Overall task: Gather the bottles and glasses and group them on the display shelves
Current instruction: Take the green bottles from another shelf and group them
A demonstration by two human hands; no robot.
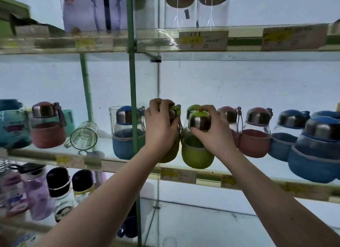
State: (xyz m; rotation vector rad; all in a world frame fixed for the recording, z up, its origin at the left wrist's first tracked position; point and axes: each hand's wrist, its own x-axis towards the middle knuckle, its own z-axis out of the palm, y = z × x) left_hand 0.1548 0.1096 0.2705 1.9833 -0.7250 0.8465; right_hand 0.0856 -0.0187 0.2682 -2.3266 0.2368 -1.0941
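Round glass bottles with metal caps and coloured sleeves stand in a row on the middle glass shelf [239,180]. My left hand [160,127] grips the cap of one green bottle [170,153], which it mostly hides. My right hand [211,131] grips the metal cap of a second green bottle [195,154] just to its right. A third green cap [193,108] shows behind. To the right stand red bottles [253,142] and blue bottles [312,154]. A blue bottle [125,136] and a red bottle [47,129] stand to the left.
A green upright post [133,81] crosses in front of the shelf beside my left hand. A glass mug [84,136] lies on its side left of the blue bottle. Tall clear jars [196,9] stand on the top shelf. Dark-capped bottles [58,188] fill the lower left shelf.
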